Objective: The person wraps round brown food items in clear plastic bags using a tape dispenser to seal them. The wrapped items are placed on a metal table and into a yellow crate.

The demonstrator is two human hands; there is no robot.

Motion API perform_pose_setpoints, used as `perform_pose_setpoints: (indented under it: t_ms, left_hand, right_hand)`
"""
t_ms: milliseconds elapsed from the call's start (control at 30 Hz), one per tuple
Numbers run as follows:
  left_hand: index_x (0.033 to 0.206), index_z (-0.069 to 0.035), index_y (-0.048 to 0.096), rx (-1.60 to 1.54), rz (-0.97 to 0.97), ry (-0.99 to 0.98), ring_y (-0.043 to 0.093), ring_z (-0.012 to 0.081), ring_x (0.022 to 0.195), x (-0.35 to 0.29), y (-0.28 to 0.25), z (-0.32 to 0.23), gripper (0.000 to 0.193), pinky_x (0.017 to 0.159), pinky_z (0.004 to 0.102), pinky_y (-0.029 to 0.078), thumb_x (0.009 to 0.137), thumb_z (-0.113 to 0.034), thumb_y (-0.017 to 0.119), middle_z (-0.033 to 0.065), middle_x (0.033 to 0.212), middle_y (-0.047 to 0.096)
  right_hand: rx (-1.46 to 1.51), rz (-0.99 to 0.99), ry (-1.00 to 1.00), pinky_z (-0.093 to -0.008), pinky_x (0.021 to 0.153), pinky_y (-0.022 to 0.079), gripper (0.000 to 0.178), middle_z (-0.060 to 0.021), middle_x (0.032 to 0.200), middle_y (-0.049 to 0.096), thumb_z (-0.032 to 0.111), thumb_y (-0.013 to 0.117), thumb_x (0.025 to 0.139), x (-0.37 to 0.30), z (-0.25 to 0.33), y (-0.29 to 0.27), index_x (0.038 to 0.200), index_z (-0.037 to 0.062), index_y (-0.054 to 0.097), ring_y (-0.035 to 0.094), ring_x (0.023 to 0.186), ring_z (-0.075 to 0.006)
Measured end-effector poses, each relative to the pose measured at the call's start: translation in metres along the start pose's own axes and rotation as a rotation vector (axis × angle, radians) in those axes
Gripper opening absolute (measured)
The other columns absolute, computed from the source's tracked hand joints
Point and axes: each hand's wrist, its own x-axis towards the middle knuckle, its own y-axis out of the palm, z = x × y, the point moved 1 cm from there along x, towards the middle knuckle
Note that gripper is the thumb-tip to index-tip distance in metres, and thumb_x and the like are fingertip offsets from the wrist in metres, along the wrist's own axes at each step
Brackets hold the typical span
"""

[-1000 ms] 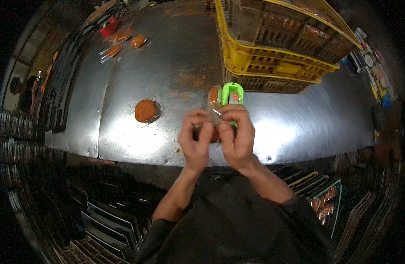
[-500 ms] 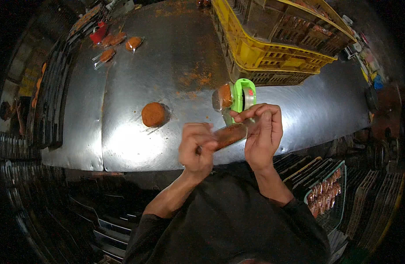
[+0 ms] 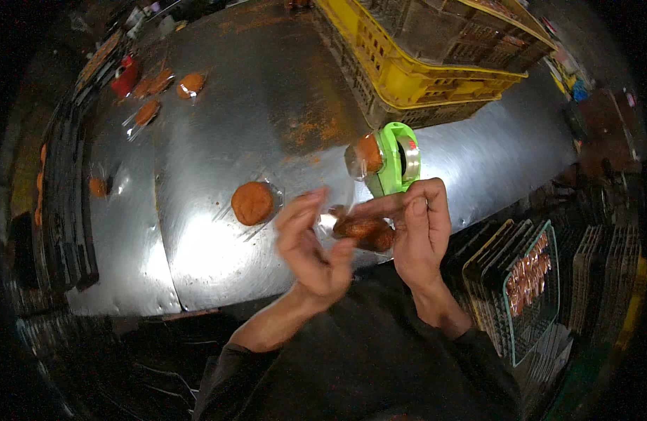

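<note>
Above the near edge of the metal table, my right hand (image 3: 420,231) grips a brown pastry (image 3: 365,231) in clear plastic film, thumb and fingers closed on it. My left hand (image 3: 311,249) is at the pastry's left side, its fingers apart and blurred by motion. Whether its fingertips touch the film I cannot tell. Just beyond my hands stands a green tape dispenser (image 3: 392,158) with a roll of clear tape. Another pastry in film (image 3: 365,154) leans close to its left side. Left of my hands, a round brown pastry (image 3: 252,203) lies on a clear film sheet.
Stacked yellow crates (image 3: 436,81) occupy the table's far right. Several wrapped pastries (image 3: 190,85) lie at the far left beside a red object (image 3: 125,76). One more pastry (image 3: 98,186) sits near the left edge. Upright racks (image 3: 523,281) with wrapped goods stand below on the right.
My left hand has opened from its closed grip and drawn slightly away from the pastry. The pastry is tilted differently in my right hand. The whole view has shifted and turned a little.
</note>
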Motion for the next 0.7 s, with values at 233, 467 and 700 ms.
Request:
perform_pose_setpoints:
  t_ms: [233, 467, 700]
  left_hand:
    - [0.095, 0.004, 0.061, -0.333, 0.246, -0.803, 0.059, 0.0095, 0.081, 0.006, -0.003, 0.003, 0.016, 0.076, 0.0246, 0.047, 0.094, -0.012, 0.061, 0.0082, 0.087, 0.067]
    - [0.096, 0.000, 0.058, 0.153, 0.437, 0.018, 0.056, 0.0141, 0.085, 0.003, -0.020, 0.010, 0.009, 0.076, 0.0268, 0.047, 0.095, -0.008, 0.057, 0.0105, 0.094, 0.059]
    - [0.110, -0.002, 0.058, -0.011, 0.377, -0.503, 0.053, 0.0122, 0.083, -0.001, -0.033, 0.001, 0.022, 0.074, 0.0241, 0.044, 0.089, -0.005, 0.064, 0.0055, 0.088, 0.054]
  right_hand:
    - [-1.033, 0.002, -0.755, -0.0459, 0.097, 0.044, 0.035, -0.0222, 0.125, 0.057, 0.016, 0.059, 0.093, -0.011, 0.006, 0.000, 0.122, -0.0018, 0.051, 0.060, 0.109, -0.0352]
    - [-0.953, 0.238, -0.263, -0.0484, 0.099, 0.039, 0.035, -0.0170, 0.123, 0.058, 0.013, 0.065, 0.083, -0.017, -0.016, -0.004, 0.114, -0.0023, 0.060, 0.052, 0.115, -0.0353]
    - [-0.779, 0.384, -0.255, -0.0406, 0.075, 0.043, 0.026, -0.0088, 0.087, 0.057, -0.003, 0.071, 0.072, 0.005, -0.008, -0.006, 0.096, 0.0054, 0.064, 0.053, 0.085, -0.0292]
